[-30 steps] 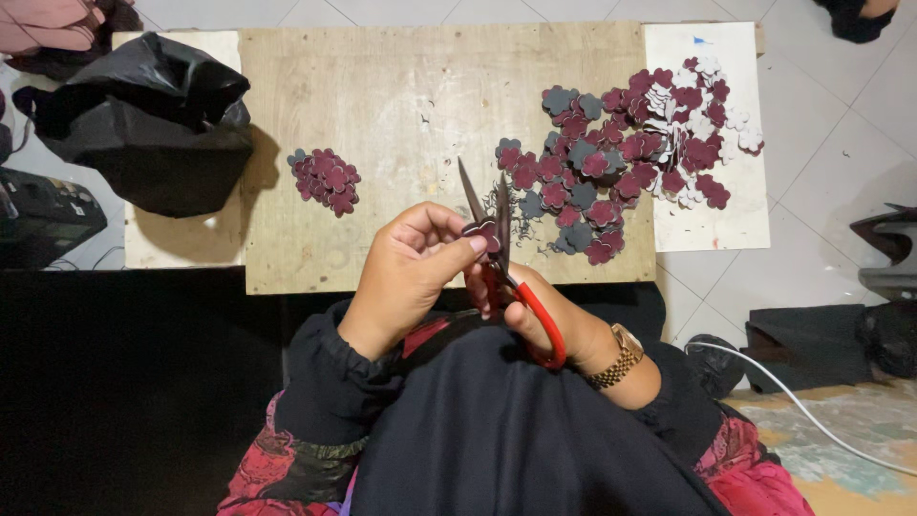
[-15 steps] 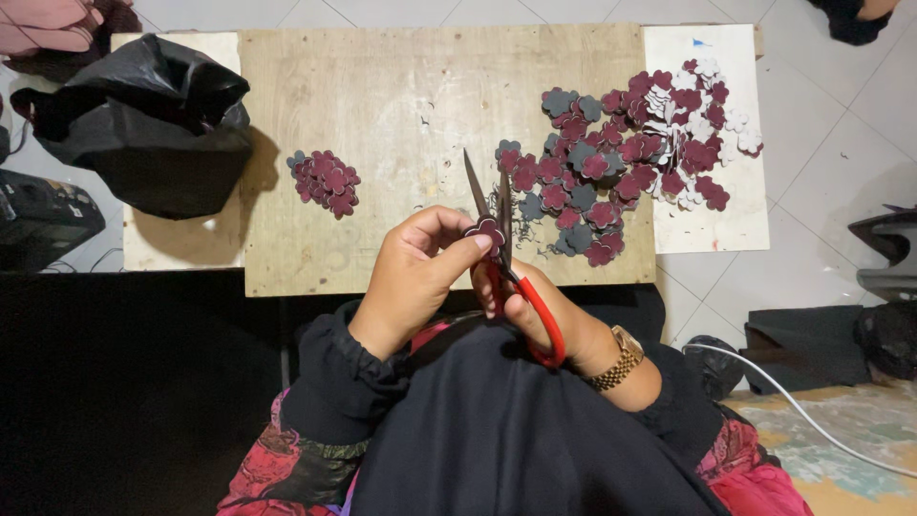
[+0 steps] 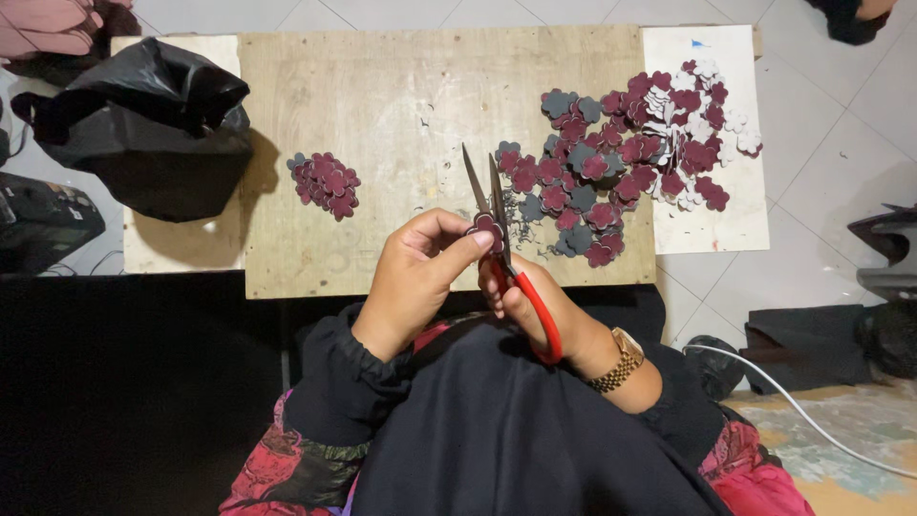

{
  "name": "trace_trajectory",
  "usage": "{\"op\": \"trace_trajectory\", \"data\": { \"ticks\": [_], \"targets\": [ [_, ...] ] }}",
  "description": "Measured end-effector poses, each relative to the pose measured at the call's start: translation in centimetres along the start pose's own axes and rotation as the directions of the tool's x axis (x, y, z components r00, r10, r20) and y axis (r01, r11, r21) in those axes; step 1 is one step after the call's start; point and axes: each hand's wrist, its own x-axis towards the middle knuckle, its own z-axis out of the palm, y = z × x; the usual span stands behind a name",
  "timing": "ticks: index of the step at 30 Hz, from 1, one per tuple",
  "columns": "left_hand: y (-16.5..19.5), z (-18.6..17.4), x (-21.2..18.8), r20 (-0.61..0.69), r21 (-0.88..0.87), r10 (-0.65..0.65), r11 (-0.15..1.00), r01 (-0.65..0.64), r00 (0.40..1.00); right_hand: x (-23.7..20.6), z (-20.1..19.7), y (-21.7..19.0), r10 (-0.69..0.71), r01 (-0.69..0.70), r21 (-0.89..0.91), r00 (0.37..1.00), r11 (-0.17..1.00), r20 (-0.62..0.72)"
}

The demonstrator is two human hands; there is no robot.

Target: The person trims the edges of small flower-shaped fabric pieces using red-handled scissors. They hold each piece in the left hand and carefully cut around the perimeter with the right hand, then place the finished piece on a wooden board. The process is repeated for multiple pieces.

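Head view: flower cutout (image 3: pixel 485 227) pinched in left hand (image 3: pixel 417 272) fingers (image 3: pixel 468 239), between scissors (image 3: pixel 497 229) blades.

— Left hand?
— The left hand (image 3: pixel 415 272) is raised before the chest, wrist bent, thumb and forefinger pinched together.
— Right hand?
— The right hand (image 3: pixel 535 306) is curled closed just beside it, forearm angled inward, both elbows bent.

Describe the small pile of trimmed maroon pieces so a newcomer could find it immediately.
Start at the wooden board lying on the floor ahead of the person. On its left part, just right of the black plastic bag, sits the small maroon pile. Unlike the big scattered heap on the right, it is compact, tightly clustered and almost wholly maroon, with no white pieces.
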Motion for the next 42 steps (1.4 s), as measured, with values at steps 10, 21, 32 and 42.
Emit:
{"op": "trace_trajectory", "data": {
  "ticks": [10,21,32,42],
  "targets": [
    [-0.7,-0.2,0.1,-0.039,-0.012,0.05,0.999,-0.05,0.998,-0.2,0.0,-0.5,0.014,-0.014,0.03,1.0,0.999,0.005],
    [0.0,-0.4,0.3,-0.116,0.05,0.007,0.999,-0.001,0.993,-0.4,0.0,-0.3,0.006,-0.007,0.045,1.0,0.999,0.028],
    [0.7,-1.2,0.2,-0.135,-0.026,-0.009,1.0,0.006,0.991,-0.3,-0.3,0.9,0.054,-0.066,-0.166,0.996,0.984,-0.075],
    [1.2,-1.6,-0.2,-0.156,0.035,-0.018,0.999,0.024,0.988,-0.2,-0.4,0.1,0.004,0.004,-0.175,0.999,0.985,0.045]
  ]
}}
